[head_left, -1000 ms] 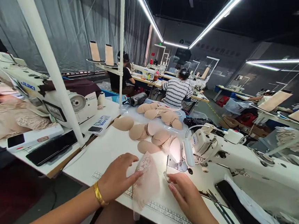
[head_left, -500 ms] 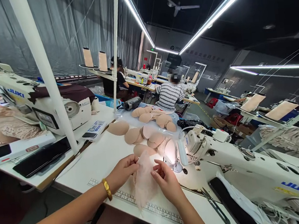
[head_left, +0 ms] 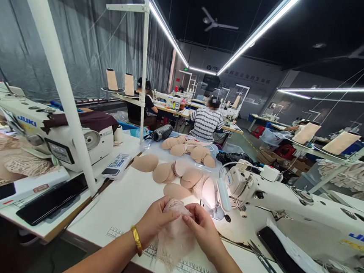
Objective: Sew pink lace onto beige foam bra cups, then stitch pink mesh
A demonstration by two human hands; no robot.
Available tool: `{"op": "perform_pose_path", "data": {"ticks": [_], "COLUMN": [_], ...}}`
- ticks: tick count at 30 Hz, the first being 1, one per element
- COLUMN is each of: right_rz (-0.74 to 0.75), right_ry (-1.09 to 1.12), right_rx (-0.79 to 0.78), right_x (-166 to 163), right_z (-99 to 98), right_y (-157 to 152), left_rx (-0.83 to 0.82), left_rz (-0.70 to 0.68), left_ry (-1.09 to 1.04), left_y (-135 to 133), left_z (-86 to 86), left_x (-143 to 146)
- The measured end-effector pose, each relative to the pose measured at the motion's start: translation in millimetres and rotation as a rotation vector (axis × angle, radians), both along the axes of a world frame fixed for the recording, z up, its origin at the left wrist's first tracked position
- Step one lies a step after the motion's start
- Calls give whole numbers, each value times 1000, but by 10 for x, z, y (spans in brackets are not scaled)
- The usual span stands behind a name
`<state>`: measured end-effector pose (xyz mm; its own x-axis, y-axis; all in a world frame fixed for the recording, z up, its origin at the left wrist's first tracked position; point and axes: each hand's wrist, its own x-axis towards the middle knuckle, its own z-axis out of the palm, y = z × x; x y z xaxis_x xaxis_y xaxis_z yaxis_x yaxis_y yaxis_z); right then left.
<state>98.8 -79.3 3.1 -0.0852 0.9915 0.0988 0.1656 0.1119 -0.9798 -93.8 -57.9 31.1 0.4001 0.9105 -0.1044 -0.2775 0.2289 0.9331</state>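
Observation:
A thin, sheer pale-pink piece of lace fabric hangs between my hands over the table's front edge, above a printed ruler. My left hand, with a gold bracelet at the wrist, is closed on the fabric's upper left part. On the upper right, my right hand pinches the same fabric between thumb and fingers. Just beyond the hands lies a beige oval pad, with several more pads piled behind it. To the right, the lit needle area of a white sewing machine stands close to my right hand.
Right of my hands lie dark metal tweezers and a black phone beside white cloth. A white pole rises at the left, near another sewing machine. Two people sit at machines farther back, one in a striped shirt.
My right hand has closed on the fabric, where its fingers were spread apart from it before. The fabric is now bunched between both hands, which have lowered slightly in view.

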Motion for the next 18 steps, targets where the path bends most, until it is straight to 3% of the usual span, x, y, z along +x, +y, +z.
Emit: {"op": "perform_pose_path", "data": {"ticks": [3,7,10,13,15,18], "right_rz": [2,-102,-126,-98,-121,-146], "right_ry": [9,-2,253,302,249,257], "right_rx": [28,76,-42,-148,-156,-149], "right_x": [7,51,103,183,237,285], "right_z": [5,0,-34,-107,-160,-217], "right_y": [-64,-200,-226,-137,-58,17], "left_rx": [0,23,82,423,667,765], "left_rz": [55,89,-86,-154,2,231], "left_ry": [-18,30,127,590,930,1173], "left_y": [-21,-92,-79,164,461,966], "left_z": [-31,-45,-5,62,112,182], "left_x": [17,23,-20,-136,-258,-478]}}
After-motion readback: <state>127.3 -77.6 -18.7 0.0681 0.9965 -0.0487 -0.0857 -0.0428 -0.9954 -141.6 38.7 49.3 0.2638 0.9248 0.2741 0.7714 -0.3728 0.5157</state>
